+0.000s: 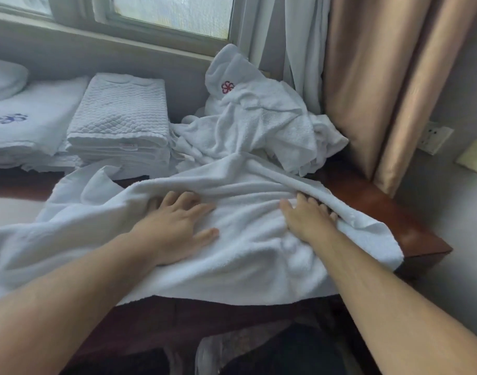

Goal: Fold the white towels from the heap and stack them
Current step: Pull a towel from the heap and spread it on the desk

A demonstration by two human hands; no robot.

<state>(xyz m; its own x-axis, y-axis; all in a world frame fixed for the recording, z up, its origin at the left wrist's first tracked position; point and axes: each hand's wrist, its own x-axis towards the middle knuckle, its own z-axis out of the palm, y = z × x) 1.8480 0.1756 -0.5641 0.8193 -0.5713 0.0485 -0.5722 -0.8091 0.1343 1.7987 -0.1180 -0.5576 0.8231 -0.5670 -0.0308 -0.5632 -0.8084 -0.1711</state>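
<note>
The biggest risk lies with the biggest piece: the white towel (232, 266) spread over the brown bench (388, 212). It overhangs the near edge at 6 o'clock and trails off toward 9 o'clock, so its own weight could drag it to the floor once the pressure on it is lifted. It is also heavily wrinkled, with a thick rolled ridge (299, 185) running from 12 toward 3 o'clock. Folding over that ridge would probably give a lumpy, crooked result that sits badly on a pile.

The loose heap (259, 131) at 1 o'clock touches the far edge of the spread towel. Pulling the towel could tug heap pieces along with it, or tip them off the corner by the curtain.

The quilted folded stack (123, 112) at 11 o'clock stands just beside the towel's raised left corner, so a sweeping fold might knock its top layers askew. The flatter stack (37, 123) at 10 o'clock is safer and well apart.

The left hand (177, 226) lies flat on the towel with its fingers spread, pressing and gripping nothing. The right hand (307, 220) also lies flat with straight fingers, their tips tucked under the ridge. Neither hand holds an edge, so the cloth may shift under them.

Counted: one spread towel; one heap, its number of towels not clear; two folded stacks; two hands; two embroidered emblems, one red (227, 87) and one blue (11, 119).
</note>
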